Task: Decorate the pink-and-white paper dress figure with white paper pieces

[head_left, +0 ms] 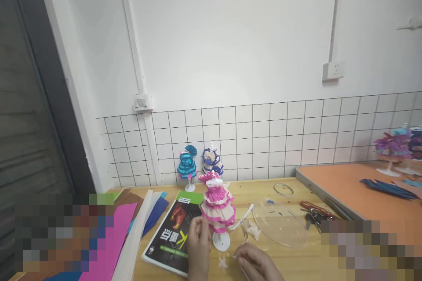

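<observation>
A miniature dress of pink and cream ruffled paper [218, 205] stands upright on a mannequin stand with a round white base [221, 242]. My left hand [199, 239] is at the left of its skirt, fingers curled together near the lower ruffle. Whether they grip the hem or something small is hidden. To the right of the base, my right hand [257, 262] is closed in a pinch, with a tiny whitish piece [234, 256] at the fingertips. Between the hands lies a pale star-shaped scrap [223, 263]. Cream paper scraps [252, 230] and a white strip [244, 217] lie right of the dress.
A dark book [169, 232] lies under my left hand's side. Coloured paper sheets [112, 232] spread at left. Behind stand a teal dress [187, 166] and a blue-cream dress [211, 160]. A clear round disc [280, 224], a tape ring [283, 189] and keys [314, 216] lie at right.
</observation>
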The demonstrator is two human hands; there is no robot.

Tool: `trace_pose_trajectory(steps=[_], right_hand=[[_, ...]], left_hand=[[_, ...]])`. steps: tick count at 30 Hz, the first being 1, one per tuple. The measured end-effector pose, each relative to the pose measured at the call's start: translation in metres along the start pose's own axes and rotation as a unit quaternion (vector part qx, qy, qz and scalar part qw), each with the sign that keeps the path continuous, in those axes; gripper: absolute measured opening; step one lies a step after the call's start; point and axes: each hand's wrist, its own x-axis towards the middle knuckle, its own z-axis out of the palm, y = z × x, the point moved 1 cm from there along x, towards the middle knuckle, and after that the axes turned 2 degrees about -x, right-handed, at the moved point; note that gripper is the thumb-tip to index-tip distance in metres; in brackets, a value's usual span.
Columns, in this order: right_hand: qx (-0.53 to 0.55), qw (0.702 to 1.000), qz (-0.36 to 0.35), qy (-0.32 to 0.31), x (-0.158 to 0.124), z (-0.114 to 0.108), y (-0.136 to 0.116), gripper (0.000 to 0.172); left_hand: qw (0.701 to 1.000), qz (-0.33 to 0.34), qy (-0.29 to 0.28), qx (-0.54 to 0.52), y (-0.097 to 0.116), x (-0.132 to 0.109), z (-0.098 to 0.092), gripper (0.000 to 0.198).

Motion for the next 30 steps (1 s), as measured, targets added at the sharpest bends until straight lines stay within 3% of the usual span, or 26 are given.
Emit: trace_pose_trajectory(steps=[3, 8, 12, 16, 20, 24, 30], right_hand=[[-0.043, 0.999, -0.031, -0.001, 0.002, -0.001, -0.002, 0.032], [-0.044, 0.998, -0.048, 0.013, 0.005, -0.001, -0.006, 0.033], [-0.053, 0.994, -0.085, 0.034, 0.007, 0.003, -0.012, 0.031], [-0.038, 0.996, -0.04, 0.063, 0.011, 0.009, -0.016, 0.033], [0.059, 0.992, 0.001, 0.11, 0.018, 0.016, -0.023, 0.03], [0.202, 0.967, 0.044, 0.151, 0.028, 0.023, -0.034, 0.028], [0.192, 0.959, 0.028, 0.209, 0.039, 0.029, -0.039, 0.031]], left_hand=[[0.993, -0.095, -0.061, -0.033, 0.006, -0.009, 0.011, 0.043], [0.975, -0.181, -0.076, -0.104, 0.011, -0.014, 0.016, 0.047], [0.971, -0.172, -0.095, -0.135, 0.015, -0.013, 0.017, 0.046], [0.971, -0.16, -0.103, -0.145, 0.013, -0.01, 0.018, 0.042], [0.972, -0.15, -0.114, -0.141, 0.01, -0.007, 0.016, 0.037], [0.972, -0.142, -0.117, -0.143, 0.013, -0.006, 0.016, 0.029], [0.969, -0.141, -0.12, -0.162, 0.017, -0.006, 0.016, 0.023]])
